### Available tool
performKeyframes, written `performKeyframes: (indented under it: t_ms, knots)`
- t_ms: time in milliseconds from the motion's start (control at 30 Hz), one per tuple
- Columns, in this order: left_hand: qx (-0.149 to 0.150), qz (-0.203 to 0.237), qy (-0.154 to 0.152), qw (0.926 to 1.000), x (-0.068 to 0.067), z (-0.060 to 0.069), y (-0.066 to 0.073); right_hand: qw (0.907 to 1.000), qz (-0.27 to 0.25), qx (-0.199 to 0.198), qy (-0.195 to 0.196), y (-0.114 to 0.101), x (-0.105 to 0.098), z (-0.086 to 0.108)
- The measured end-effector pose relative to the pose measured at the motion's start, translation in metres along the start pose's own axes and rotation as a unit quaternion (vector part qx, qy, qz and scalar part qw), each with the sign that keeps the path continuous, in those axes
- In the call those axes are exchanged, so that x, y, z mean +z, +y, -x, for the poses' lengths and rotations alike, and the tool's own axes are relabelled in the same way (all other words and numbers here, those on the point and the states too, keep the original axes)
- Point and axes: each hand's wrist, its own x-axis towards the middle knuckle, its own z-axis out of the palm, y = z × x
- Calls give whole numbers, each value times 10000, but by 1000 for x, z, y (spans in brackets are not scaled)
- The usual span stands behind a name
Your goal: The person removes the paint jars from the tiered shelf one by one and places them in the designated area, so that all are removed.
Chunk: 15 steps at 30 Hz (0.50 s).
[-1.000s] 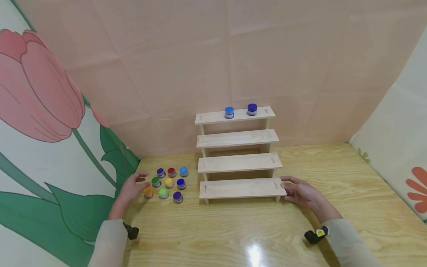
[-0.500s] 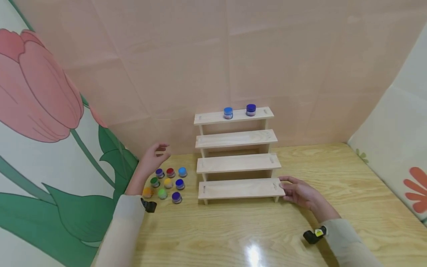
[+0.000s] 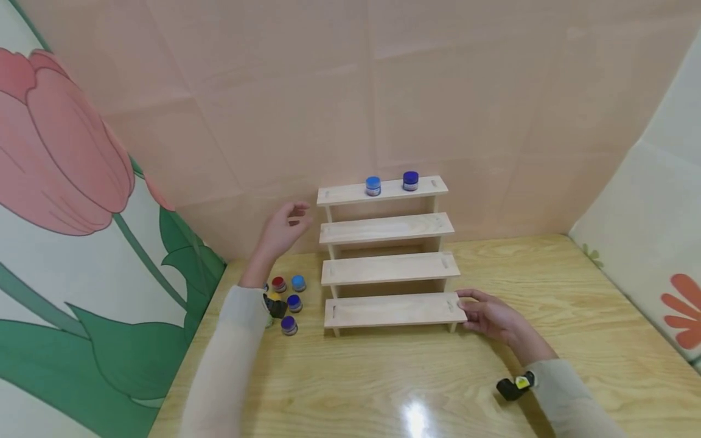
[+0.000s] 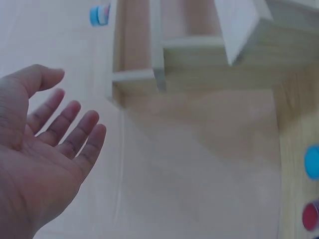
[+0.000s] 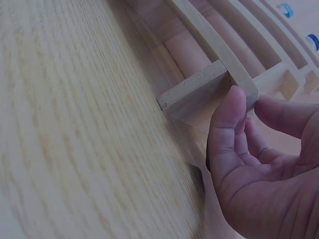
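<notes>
A four-step wooden display stand (image 3: 394, 310) stands on the table. My right hand (image 3: 493, 316) pinches the right end of its lowest shelf between thumb and fingers, seen closely in the right wrist view. My left hand (image 3: 282, 231) is raised left of the upper shelves, apart from them, with loosely bent fingers and nothing in it. On the top shelf sit a light blue small paint jar (image 3: 373, 186) and a dark blue jar (image 3: 410, 181). Below the left hand, a red-lidded jar (image 3: 279, 284), a light blue jar (image 3: 298, 283) and others stand on the table, some hidden behind the forearm.
A wood-grain table (image 3: 383, 377) carries everything. Behind it hangs a plain pinkish backdrop (image 3: 465, 91). A panel with a painted tulip (image 3: 82, 152) rises at the left, and a white flowered panel (image 3: 657, 213) at the right.
My left hand has lifted from beside the orange jar and moved up and right toward the stand's top, empty. My right hand keeps its grip on the lowest shelf.
</notes>
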Motion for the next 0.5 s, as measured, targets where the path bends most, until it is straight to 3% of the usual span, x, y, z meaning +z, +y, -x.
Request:
performKeyframes:
  t_ms: [267,500]
  knots:
    - [357,304,-60,9989,23,-27,20,10000,9,33,5,0,1,1]
    - [252,363,-16,9990,42,-47,39,10000,-32,20,-21,0,0,0]
